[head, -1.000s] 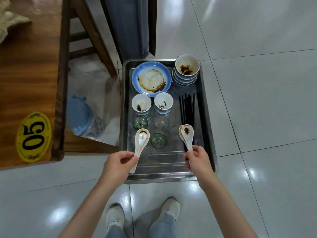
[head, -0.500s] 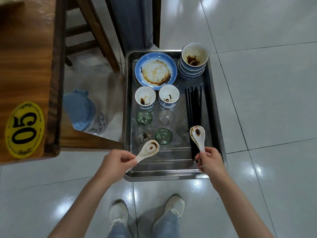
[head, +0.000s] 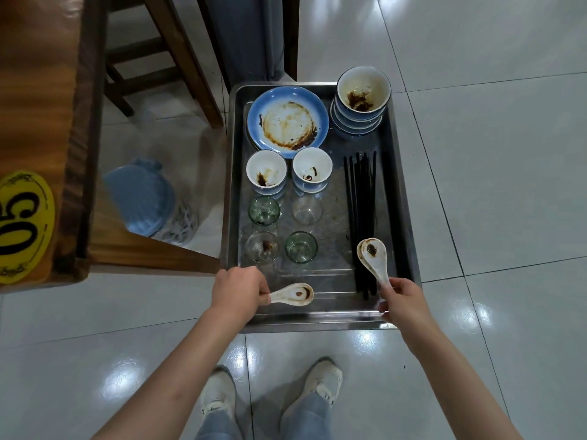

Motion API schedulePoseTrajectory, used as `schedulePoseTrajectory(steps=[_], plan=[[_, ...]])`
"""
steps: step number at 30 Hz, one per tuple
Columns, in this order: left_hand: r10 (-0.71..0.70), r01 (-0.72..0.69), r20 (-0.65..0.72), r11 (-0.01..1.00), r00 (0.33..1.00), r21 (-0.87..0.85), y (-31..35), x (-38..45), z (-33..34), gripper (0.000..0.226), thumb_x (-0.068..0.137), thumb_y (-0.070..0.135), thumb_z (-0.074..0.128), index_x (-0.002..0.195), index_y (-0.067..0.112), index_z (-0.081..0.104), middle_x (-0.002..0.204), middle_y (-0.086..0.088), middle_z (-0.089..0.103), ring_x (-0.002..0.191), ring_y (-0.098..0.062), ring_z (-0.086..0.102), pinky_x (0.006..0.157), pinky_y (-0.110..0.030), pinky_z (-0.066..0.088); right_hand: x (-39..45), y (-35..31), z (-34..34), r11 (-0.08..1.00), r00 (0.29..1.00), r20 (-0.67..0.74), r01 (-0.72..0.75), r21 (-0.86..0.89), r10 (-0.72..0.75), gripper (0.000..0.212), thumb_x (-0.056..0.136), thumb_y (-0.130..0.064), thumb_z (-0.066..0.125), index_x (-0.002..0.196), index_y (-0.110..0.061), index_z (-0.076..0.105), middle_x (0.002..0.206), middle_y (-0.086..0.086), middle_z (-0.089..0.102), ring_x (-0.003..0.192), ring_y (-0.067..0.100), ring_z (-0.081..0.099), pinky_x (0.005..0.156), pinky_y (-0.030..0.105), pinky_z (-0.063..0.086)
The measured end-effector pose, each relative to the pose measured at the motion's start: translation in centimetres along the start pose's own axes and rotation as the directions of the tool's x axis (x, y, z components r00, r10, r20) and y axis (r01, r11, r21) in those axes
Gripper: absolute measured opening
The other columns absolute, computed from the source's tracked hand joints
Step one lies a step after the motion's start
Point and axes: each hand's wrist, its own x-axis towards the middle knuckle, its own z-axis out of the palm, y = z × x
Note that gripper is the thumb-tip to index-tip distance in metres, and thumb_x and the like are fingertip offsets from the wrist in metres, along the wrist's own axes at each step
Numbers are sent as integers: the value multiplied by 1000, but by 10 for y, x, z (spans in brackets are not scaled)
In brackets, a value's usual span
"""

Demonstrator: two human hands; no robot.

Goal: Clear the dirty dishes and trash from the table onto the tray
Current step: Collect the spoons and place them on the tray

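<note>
Two soiled spoons go down on the tray (head: 236, 173). The left hand (head: 236, 292) pinches one spoon (head: 293, 295) by its handle, bowl lying sideways low over the tray's near end. The right hand (head: 401, 300) pinches what looks like a stacked pair (head: 373, 257) by the handle, bowls raised over the chopsticks (head: 360, 198). Both forearms reach forward and down. The spoons appear ceramic: light, stiff, brittle, likely greasy, so the handle is the safest hold.
</note>
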Motion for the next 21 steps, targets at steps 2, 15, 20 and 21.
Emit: schedulePoseTrajectory(steps=[2, 15, 20, 21], plan=[[-2, 3, -31, 1000, 1000, 11, -1, 1, 5, 17, 88, 36, 62, 99, 30, 73, 92, 9, 70, 91, -14, 59, 85, -30, 34, 1, 0, -1, 1000, 1000, -9, 8, -15, -9, 18, 96, -16, 49, 108, -5, 56, 80, 10, 57, 63, 20, 52, 62, 36, 47], [-54, 49, -237, 998, 970, -27, -6, 10, 16, 16, 83, 45, 65, 94, 35, 70, 92, 13, 69, 92, -13, 56, 74, -30, 24, 8, 8, -4, 1000, 1000, 3, 14, -7, -14, 17, 94, -12, 52, 103, -2, 61, 71, 7, 52, 56, 16, 46, 48, 26, 39], [-61, 57, -256, 998, 965, -22, -7, 10, 18, 16, 83, 45, 64, 96, 37, 69, 91, 12, 69, 92, -13, 55, 74, -29, 23, 8, 10, -3, 999, 999, 6, 33, -17, -33, 15, 94, -11, 51, 98, -3, 63, 66, 7, 50, 56, 16, 44, 48, 27, 37], [-62, 57, -261, 998, 963, -24, -7, 10, 19, 17, 83, 45, 64, 97, 36, 69, 92, 12, 69, 92, -13, 55, 74, -29, 23, 8, 10, -3, 999, 999, 5, 35, -18, -35, 14, 94, -11, 51, 96, -4, 63, 65, 7, 50, 56, 16, 45, 48, 27, 38]])
